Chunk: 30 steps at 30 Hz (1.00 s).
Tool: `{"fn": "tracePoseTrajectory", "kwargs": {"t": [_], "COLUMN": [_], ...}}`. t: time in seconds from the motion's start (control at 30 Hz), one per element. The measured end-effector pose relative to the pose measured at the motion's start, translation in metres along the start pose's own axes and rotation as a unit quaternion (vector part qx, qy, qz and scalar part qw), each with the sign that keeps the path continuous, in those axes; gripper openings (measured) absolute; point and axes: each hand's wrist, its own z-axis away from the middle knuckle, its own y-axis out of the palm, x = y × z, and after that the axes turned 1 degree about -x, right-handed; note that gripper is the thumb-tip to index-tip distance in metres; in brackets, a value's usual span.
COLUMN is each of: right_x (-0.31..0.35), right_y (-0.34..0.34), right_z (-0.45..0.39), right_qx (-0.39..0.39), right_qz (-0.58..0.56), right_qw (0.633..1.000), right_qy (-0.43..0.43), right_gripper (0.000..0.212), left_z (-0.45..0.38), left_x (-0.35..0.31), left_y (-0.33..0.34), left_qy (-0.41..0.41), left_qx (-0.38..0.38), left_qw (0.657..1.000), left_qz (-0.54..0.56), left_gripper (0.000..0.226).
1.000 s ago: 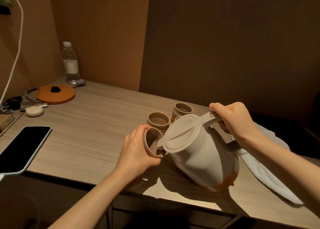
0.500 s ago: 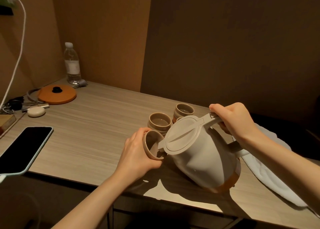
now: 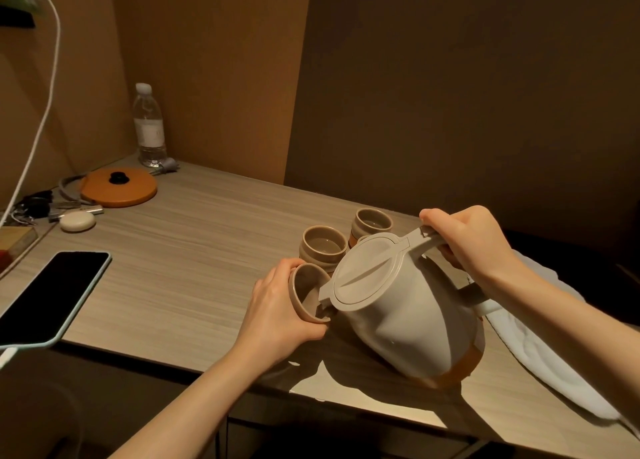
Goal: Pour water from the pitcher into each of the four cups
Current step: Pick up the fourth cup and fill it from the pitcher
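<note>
A beige pitcher [image 3: 408, 316] with an orange base band is tipped far to the left, its lid shut and its spout at the mouth of a tan cup [image 3: 304, 294]. My right hand [image 3: 471, 242] grips the pitcher's handle at the top. My left hand [image 3: 277, 314] holds the tan cup tilted toward the spout. Behind them stand two more cups, one [image 3: 323, 247] with liquid inside and another [image 3: 372, 221] farther back. A fourth cup is not visible.
A white cloth [image 3: 540, 351] lies at the right under the pitcher's side. A phone [image 3: 52, 295] rests at the left table edge. Farther back are an orange lid [image 3: 119, 186], a water bottle [image 3: 149, 126], a white oval case [image 3: 78, 221] and cables.
The pitcher and the held cup stay almost in place; the pitcher tips very slightly further. Both hands keep their grips.
</note>
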Motion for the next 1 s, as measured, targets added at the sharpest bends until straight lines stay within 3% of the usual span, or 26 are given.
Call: {"fn": "tracePoseTrajectory", "kwargs": {"t": [0.53, 1.0], "right_x": [0.0031, 0.0009], "right_y": [0.0014, 0.0014], "right_z": [0.0016, 0.0011], "right_qx": [0.008, 0.005], "right_qz": [0.002, 0.016], "right_qw": [1.0, 1.0], "right_qy": [-0.009, -0.012], "right_gripper": [0.061, 0.053], "left_z": [0.0029, 0.0046], "left_x": [0.0011, 0.0009], "left_y": [-0.0011, -0.0018], "left_qy": [-0.01, -0.011], "left_qx": [0.004, 0.003], "left_qw": [1.0, 1.0], "left_qz": [0.005, 0.017], "left_gripper": [0.084, 0.083]}}
